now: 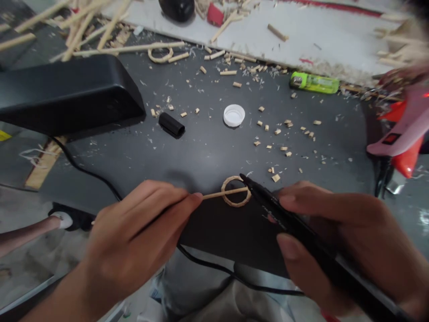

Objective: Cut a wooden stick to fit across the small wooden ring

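Observation:
In my left hand (144,228) a thin wooden stick (214,195) is pinched between thumb and fingers. The stick's far end lies across a small wooden ring (225,180) near the table's front edge. My right hand (348,241) grips an uncapped black marker (284,214). Its dark tip is beside the ring's upper right rim, close to the stick's end; whether it touches I cannot tell. A black marker cap (171,124) lies on the dark table, left of a white bottle cap (233,115).
Short wooden bits (277,131) and shavings litter the dark table (201,154). A black box (67,94) with a cable stands at left. Long sticks (80,31), another ring (160,54) and a green lighter (314,82) lie farther back. A pink glue gun (398,129) is at right.

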Motion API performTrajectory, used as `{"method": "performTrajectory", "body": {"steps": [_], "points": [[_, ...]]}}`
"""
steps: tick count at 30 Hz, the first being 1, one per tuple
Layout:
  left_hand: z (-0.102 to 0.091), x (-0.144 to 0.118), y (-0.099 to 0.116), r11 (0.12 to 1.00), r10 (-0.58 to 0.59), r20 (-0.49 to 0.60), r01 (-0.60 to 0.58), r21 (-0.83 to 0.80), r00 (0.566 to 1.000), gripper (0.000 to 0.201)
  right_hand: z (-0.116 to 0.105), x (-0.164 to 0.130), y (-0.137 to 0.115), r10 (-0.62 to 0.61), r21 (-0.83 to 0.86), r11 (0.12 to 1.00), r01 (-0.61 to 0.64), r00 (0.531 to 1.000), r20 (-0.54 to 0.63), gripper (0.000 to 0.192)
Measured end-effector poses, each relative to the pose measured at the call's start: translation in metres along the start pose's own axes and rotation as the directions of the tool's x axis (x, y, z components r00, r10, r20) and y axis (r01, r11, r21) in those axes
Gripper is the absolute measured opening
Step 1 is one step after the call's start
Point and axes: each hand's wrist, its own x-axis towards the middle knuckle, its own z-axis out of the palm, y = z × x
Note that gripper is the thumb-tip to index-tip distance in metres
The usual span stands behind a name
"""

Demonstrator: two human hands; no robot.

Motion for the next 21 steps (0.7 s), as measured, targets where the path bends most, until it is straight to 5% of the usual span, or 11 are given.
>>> {"method": "performTrajectory", "body": {"steps": [3,6,9,11,13,15,17,21], "points": [[0.003,-0.001,-0.002,0.999,-0.028,0.043,0.027,0.03,0.999,0.02,-0.01,0.008,0.007,-0.105,-0.177,0.98,0.09,0.991,-0.078,0.022],[0.004,0.002,-0.002,0.999,-0.007,0.027,0.005,0.051,1.0,0.017,-0.023,0.021,0.023,-0.186,-0.515,0.84,0.174,0.982,0.028,0.023],[-0.003,0.005,-0.001,0.997,0.009,-0.001,-0.009,0.076,1.0,0.015,-0.033,0.029,0.037,-0.141,-0.683,0.703,0.197,0.98,0.138,0.053],[-0.012,0.004,0.001,0.996,-0.01,-0.015,0.011,0.085,1.0,0.016,-0.038,0.027,0.04,-0.087,-0.707,0.686,0.17,0.984,0.152,0.069],[-0.021,0.001,0.004,0.996,-0.059,-0.038,0.061,0.071,0.998,0.017,-0.044,0.017,0.04,0.011,-0.638,0.769,0.04,0.997,0.076,0.066],[-0.028,-0.003,0.006,0.992,-0.118,-0.072,0.121,0.038,0.99,0.018,-0.054,0.002,0.04,0.156,-0.521,0.839,-0.153,0.987,-0.038,0.042],[-0.033,-0.008,0.009,0.987,-0.161,-0.107,0.16,-0.017,0.981,0.018,-0.067,-0.017,0.044,0.281,-0.47,0.824,-0.317,0.948,-0.149,0.022],[-0.033,-0.018,0.017,0.972,-0.21,-0.136,0.192,-0.133,0.968,0.017,-0.092,-0.043,0.065,0.404,-0.442,0.72,-0.535,0.841,-0.36,0.026]]}}
